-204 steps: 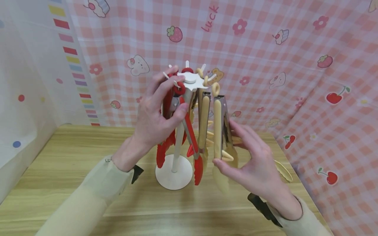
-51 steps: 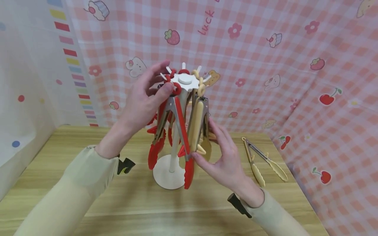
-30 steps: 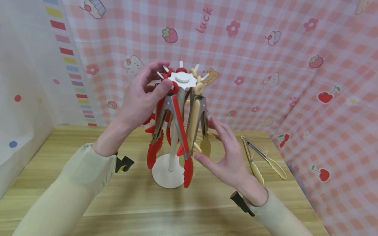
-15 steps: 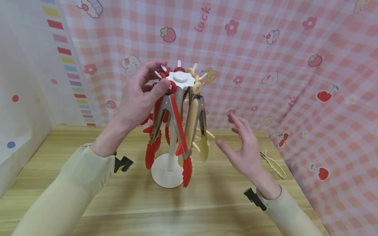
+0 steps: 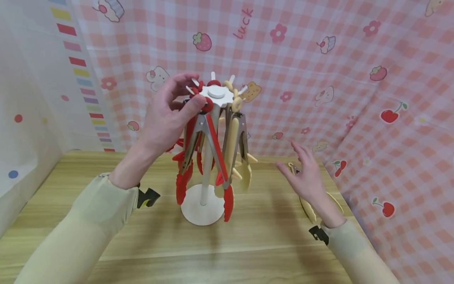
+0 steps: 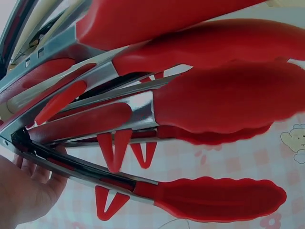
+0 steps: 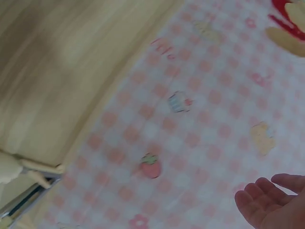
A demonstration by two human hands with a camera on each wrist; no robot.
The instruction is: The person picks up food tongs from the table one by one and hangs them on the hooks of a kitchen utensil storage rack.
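A white rotating stand (image 5: 193,213) with hooks around its top holds several hanging kitchen tongs. Red tongs (image 5: 214,148) hang on its left and front side, cream tongs (image 5: 232,140) on its right. My left hand (image 5: 159,118) holds the tops of the red tongs at the hooks, thumb on a red ring. In the left wrist view its curled fingers touch the metal of the red tongs. My right hand (image 5: 308,177), fingers extended and empty, hovers over another pair of cream tongs (image 5: 307,211) at the right and partly covers it.
The wooden table (image 5: 177,256) ends at a checked pink curtain (image 5: 305,98) behind and to the right. A pale curtain (image 5: 32,118) with coloured dots hangs on the left.
My right hand let go of the hanging cream tongs and moved right, to above the tongs on the table. The stand's tongs swing slightly. My left hand stays at the stand's top.
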